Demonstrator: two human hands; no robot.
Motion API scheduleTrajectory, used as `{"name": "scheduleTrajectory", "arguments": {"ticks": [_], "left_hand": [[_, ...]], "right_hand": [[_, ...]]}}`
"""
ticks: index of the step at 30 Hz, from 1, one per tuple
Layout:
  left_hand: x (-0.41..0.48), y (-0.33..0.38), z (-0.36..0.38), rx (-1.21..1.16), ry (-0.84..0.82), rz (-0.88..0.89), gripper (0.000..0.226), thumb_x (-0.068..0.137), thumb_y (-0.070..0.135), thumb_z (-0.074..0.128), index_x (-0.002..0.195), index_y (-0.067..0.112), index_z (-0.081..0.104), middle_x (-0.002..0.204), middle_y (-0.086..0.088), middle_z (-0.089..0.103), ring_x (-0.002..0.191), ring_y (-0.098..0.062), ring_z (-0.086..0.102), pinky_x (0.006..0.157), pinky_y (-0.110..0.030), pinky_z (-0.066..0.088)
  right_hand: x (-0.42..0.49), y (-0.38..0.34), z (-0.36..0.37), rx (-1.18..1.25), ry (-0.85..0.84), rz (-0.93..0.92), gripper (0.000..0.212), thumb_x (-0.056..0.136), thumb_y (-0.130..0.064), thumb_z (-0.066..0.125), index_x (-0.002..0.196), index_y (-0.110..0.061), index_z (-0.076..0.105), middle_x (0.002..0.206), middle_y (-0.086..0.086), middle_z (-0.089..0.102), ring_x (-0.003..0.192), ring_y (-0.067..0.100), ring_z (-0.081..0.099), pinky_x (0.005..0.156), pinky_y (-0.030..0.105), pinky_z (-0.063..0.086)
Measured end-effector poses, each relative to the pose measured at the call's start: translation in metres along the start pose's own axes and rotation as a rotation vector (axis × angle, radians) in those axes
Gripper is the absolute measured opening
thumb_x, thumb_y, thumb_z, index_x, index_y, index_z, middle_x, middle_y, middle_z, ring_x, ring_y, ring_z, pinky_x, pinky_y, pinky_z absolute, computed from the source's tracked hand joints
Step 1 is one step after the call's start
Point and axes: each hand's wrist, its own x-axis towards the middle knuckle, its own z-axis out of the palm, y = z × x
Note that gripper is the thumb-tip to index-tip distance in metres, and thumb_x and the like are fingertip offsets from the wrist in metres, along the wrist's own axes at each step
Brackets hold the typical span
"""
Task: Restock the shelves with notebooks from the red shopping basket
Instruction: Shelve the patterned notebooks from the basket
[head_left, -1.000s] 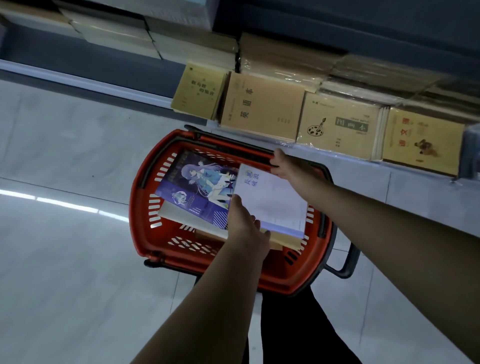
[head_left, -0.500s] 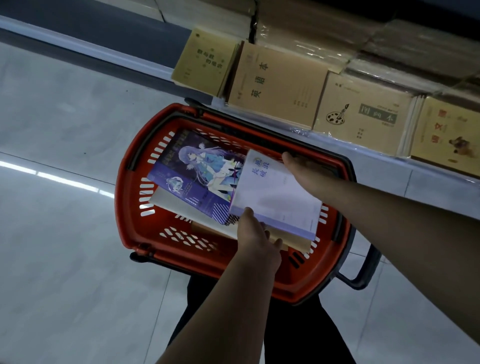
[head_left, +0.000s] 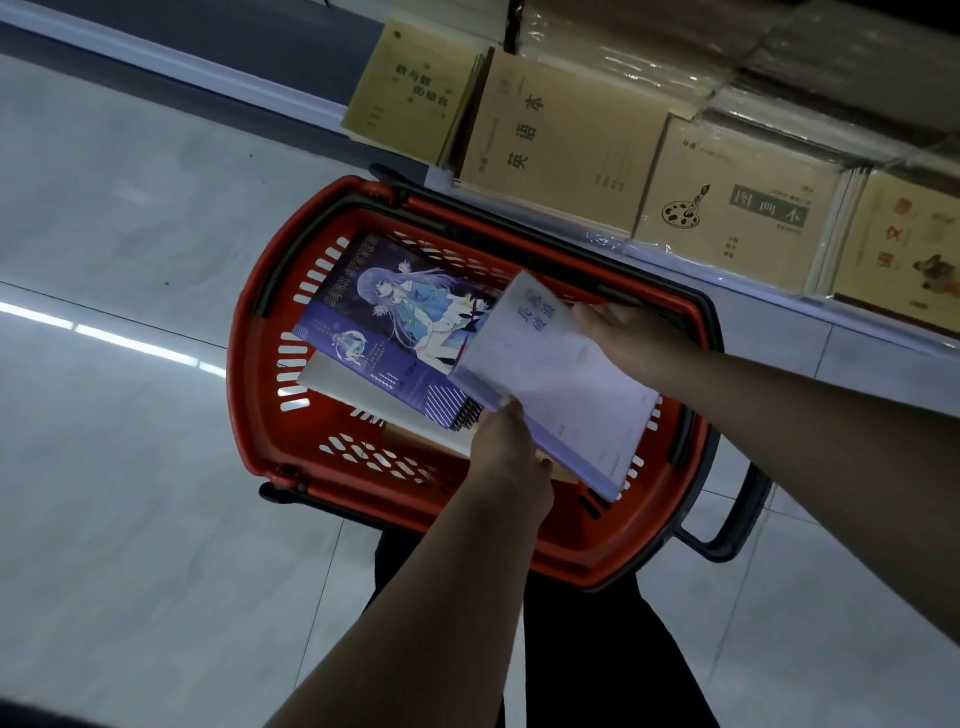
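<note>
Step in hand, as judged: lifting the white notebook (head_left: 556, 384) out of the red shopping basket (head_left: 260, 415), centre of frame. Left hand (head_left: 511, 457) grips its lower-left edge, thumb on the cover, other fingers hidden beneath. Right hand (head_left: 631, 338) holds the upper-right edge; its fingers curl behind the cover, so the exact grip cannot be told.

Notebook is tilted, left corner raised over the purple illustrated notebook (head_left: 384, 332), which lies flat in the basket on paler items. Long axis runs upper left to lower right of frame; the printed title end points upper left, toward the shelf (head_left: 779, 280).

To do it well: keep both edges supported so the cover does not bow, clear the basket rim, then turn it to match the brown notebooks (head_left: 566, 140) standing along the shelf at upper right.
</note>
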Motion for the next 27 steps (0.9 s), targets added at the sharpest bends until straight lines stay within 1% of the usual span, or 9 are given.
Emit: {"name": "scheduleTrajectory", "arguments": {"ticks": [3,7,10,13,15,19,23,25,27], "left_hand": [[-0.006,0.003,-0.006,0.044,0.014,0.064,0.028,0.104,0.031,0.042,0.128,0.02,0.051,0.117,-0.008,0.062,0.112,-0.029,0.057,0.105,-0.05,0.043],[-0.025,0.012,-0.008,0.045,0.006,0.1,0.024,0.105,0.032,0.041,0.124,0.022,0.051,0.107,-0.002,0.061,0.103,-0.023,0.057,0.104,-0.048,0.045],[-0.037,0.022,-0.009,0.036,-0.037,0.156,0.027,0.105,0.031,0.04,0.13,0.023,0.049,0.102,0.0,0.06,0.09,-0.019,0.058,0.089,-0.044,0.05],[-0.051,0.034,-0.009,0.096,-0.077,0.242,0.028,0.106,0.028,0.04,0.13,0.017,0.047,0.095,-0.001,0.059,0.083,-0.016,0.057,0.072,-0.036,0.051],[-0.057,0.043,-0.008,0.176,-0.089,0.302,0.026,0.106,0.025,0.04,0.128,0.013,0.047,0.094,-0.001,0.058,0.082,-0.014,0.057,0.073,-0.031,0.054],[-0.073,0.058,-0.008,0.205,-0.087,0.358,0.015,0.104,0.024,0.041,0.1,0.021,0.055,0.098,-0.005,0.061,0.089,-0.022,0.057,0.083,-0.036,0.047],[-0.092,0.073,-0.011,0.264,-0.14,0.422,0.012,0.088,0.011,0.052,0.089,0.019,0.061,0.087,-0.004,0.065,0.092,-0.028,0.058,0.086,-0.042,0.048],[-0.103,0.082,-0.013,0.288,-0.166,0.452,0.018,0.087,0.007,0.048,0.085,0.017,0.063,0.084,-0.006,0.067,0.089,-0.027,0.061,0.092,-0.044,0.05],[-0.112,0.09,-0.016,0.351,-0.204,0.514,0.032,0.093,-0.001,0.038,0.087,0.016,0.064,0.08,-0.004,0.069,0.083,-0.026,0.062,0.085,-0.04,0.051]], "right_hand": [[-0.012,-0.002,-0.002,0.087,0.029,-0.008,0.048,0.099,-0.051,0.04,0.13,-0.019,0.058,0.118,0.001,0.06,0.109,0.019,0.055,0.088,0.027,0.038],[-0.027,-0.009,-0.006,0.155,0.099,-0.079,0.028,0.103,-0.024,0.043,0.121,-0.013,0.063,0.116,0.019,0.064,0.091,0.021,0.056,0.072,0.028,0.042],[-0.038,-0.015,-0.012,0.178,0.146,-0.106,0.028,0.103,-0.015,0.043,0.122,-0.018,0.063,0.108,0.008,0.063,0.089,0.014,0.052,0.062,0.018,0.041],[-0.051,-0.023,-0.019,0.224,0.193,-0.097,0.03,0.101,-0.014,0.045,0.125,-0.024,0.061,0.109,-0.003,0.061,0.1,0.013,0.057,0.082,0.021,0.045],[-0.059,-0.026,-0.022,0.223,0.235,-0.083,0.029,0.099,-0.019,0.048,0.12,-0.035,0.06,0.115,-0.009,0.063,0.107,0.016,0.06,0.094,0.032,0.05],[-0.087,-0.036,-0.026,0.32,0.29,-0.078,0.026,0.098,-0.014,0.047,0.104,-0.036,0.058,0.11,-0.005,0.066,0.103,0.021,0.062,0.09,0.036,0.049],[-0.119,-0.044,-0.029,0.415,0.311,-0.11,0.035,0.1,-0.004,0.041,0.127,-0.019,0.058,0.119,-0.002,0.062,0.11,0.015,0.058,0.085,0.026,0.043],[-0.133,-0.048,-0.031,0.453,0.318,-0.125,0.042,0.099,-0.001,0.04,0.135,-0.019,0.055,0.128,-0.002,0.061,0.116,0.013,0.056,0.091,0.026,0.044],[-0.146,-0.053,-0.034,0.512,0.331,-0.132,0.046,0.099,0.0,0.04,0.135,-0.024,0.056,0.129,-0.002,0.061,0.117,0.014,0.058,0.094,0.029,0.046]]}}
